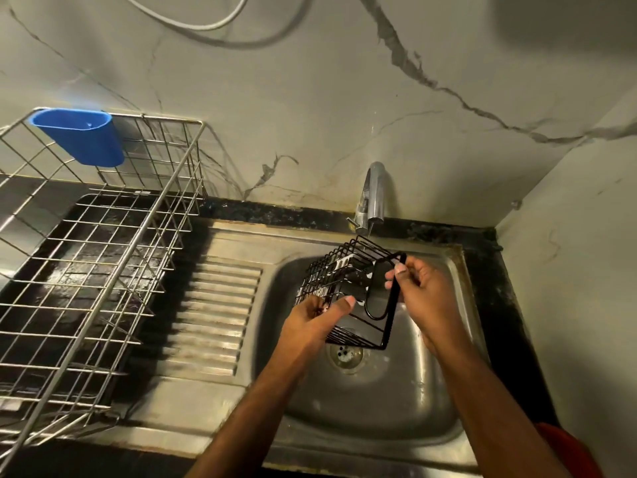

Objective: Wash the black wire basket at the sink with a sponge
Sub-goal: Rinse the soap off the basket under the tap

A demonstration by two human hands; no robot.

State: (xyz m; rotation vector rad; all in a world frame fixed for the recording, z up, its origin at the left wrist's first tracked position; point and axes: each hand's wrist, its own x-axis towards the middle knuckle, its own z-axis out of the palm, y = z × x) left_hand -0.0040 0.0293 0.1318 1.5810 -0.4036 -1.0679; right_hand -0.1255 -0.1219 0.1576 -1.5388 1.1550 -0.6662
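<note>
Basket [348, 288] is black wire, boxy, thin rods in a tight grid with a rounded loop of thicker wire at one end. It's held tilted in the air over the sink [362, 408] bowl, right under the tap [370, 198], above the drain [346, 355]. Some white bits show through the wires, maybe suds or a label, too blurry to call.

Left hand [315, 322] grips the basket's lower near side, thumb laid across the wires and fingers curled under. Right hand [418, 291] pinches the thick frame wire at the top near corner, fingers curled around it.

Sink is dull, scuffed stainless steel with a ribbed drainboard [213, 312] on its left side. The tap is a shiny chrome curve at the sink's back edge. A rack [103, 257] of silvery wire grid sits on the black counter past the sink's left edge, with a smooth blue plastic cup [81, 136] hooked on its far corner. Wall [344, 98] behind is pale marble-look with dark veins.
</note>
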